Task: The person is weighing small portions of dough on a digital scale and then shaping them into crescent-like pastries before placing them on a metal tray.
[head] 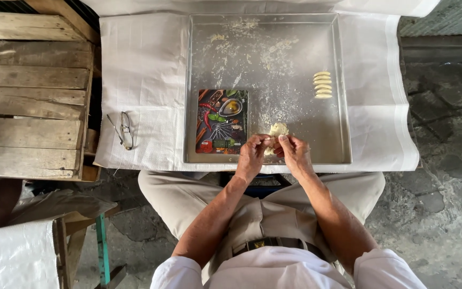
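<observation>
floury metal tray (343,107) on white sheet (145,80)

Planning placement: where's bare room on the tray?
Free: the tray floor between the board and the dumpling row, floury, plus the strip right of that row. Crowded: near edge, where left hand and right hand pinch dough.
</observation>
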